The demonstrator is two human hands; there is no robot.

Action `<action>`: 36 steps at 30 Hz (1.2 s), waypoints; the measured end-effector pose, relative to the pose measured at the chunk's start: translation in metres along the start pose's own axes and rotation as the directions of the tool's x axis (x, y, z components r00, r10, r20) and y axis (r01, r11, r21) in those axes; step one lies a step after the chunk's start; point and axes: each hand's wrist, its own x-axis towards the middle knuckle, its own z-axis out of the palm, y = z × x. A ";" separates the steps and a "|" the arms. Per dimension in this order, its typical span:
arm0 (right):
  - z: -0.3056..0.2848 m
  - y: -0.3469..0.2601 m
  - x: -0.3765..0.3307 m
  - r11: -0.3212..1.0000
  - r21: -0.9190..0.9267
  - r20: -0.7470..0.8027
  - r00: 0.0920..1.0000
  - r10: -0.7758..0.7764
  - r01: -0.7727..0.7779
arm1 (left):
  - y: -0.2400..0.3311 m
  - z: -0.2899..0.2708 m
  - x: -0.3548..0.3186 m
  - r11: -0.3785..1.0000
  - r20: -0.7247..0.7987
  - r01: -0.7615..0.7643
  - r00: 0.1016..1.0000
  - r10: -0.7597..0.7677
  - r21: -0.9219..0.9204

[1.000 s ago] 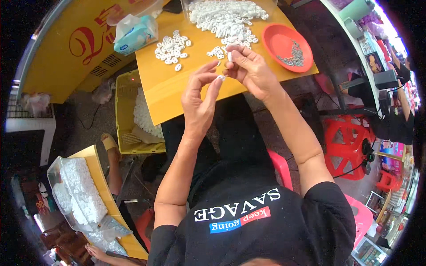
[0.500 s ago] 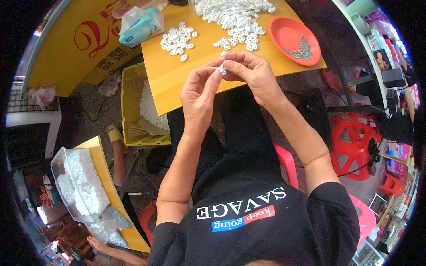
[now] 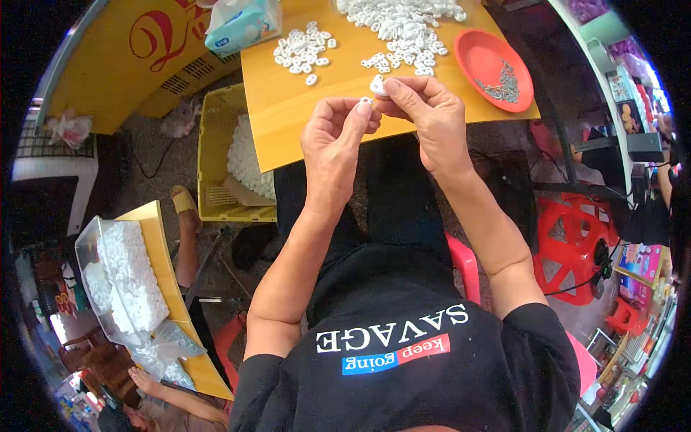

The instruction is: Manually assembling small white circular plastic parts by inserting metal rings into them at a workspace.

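Note:
My left hand (image 3: 332, 137) and my right hand (image 3: 423, 114) meet over the near edge of a yellow table (image 3: 288, 115). Between their fingertips sits a small white plastic piece (image 3: 376, 88); the right thumb and forefinger pinch it and the left fingertips press against its left side. A large heap of the same white pieces (image 3: 403, 18) lies at the table's far side, with a smaller pile (image 3: 302, 50) to its left. A red dish (image 3: 481, 54) holding small metal parts (image 3: 502, 83) stands on the right.
A pack of tissues (image 3: 241, 25) lies at the table's far left. A yellow crate (image 3: 216, 144) with white material stands on the floor to the left. Another person's hand (image 3: 144, 380) is by a tray of white pieces (image 3: 129, 273). Red plastic stools (image 3: 576, 237) stand to the right.
Both hands stay together on the white piece; they sit slightly lower in the picture as the view tilted, and the fingers have shifted a little around the piece.

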 end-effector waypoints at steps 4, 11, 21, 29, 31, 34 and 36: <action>0.002 0.007 -0.001 0.994 -0.080 -0.025 0.997 -0.073 0.071 | 0.000 0.001 0.000 1.000 -0.017 0.008 1.000 -0.008 -0.014; 0.000 0.007 -0.003 0.994 -0.094 0.016 0.998 -0.053 0.054 | 0.002 0.000 0.002 0.992 -0.021 0.067 0.997 -0.069 -0.112; -0.005 0.004 -0.005 0.994 -0.097 0.047 0.998 -0.037 0.041 | 0.002 -0.001 0.004 0.987 -0.007 0.113 0.993 -0.115 -0.118; -0.009 0.008 -0.003 0.998 -0.063 0.059 0.998 0.010 -0.006 | -0.007 -0.002 0.002 0.999 -0.018 -0.032 0.999 0.032 0.015; -0.010 0.010 -0.004 0.996 -0.088 0.081 0.997 -0.015 0.022 | -0.008 -0.001 0.001 0.983 -0.002 -0.154 0.988 0.155 0.095; -0.011 0.012 -0.002 0.994 -0.110 0.083 0.996 -0.015 0.024 | -0.011 -0.002 -0.001 0.942 0.113 -0.282 0.958 0.265 0.182; -0.010 0.011 -0.003 0.992 -0.124 0.098 0.995 -0.019 0.031 | -0.008 0.002 -0.004 0.964 0.097 -0.246 0.967 0.236 0.107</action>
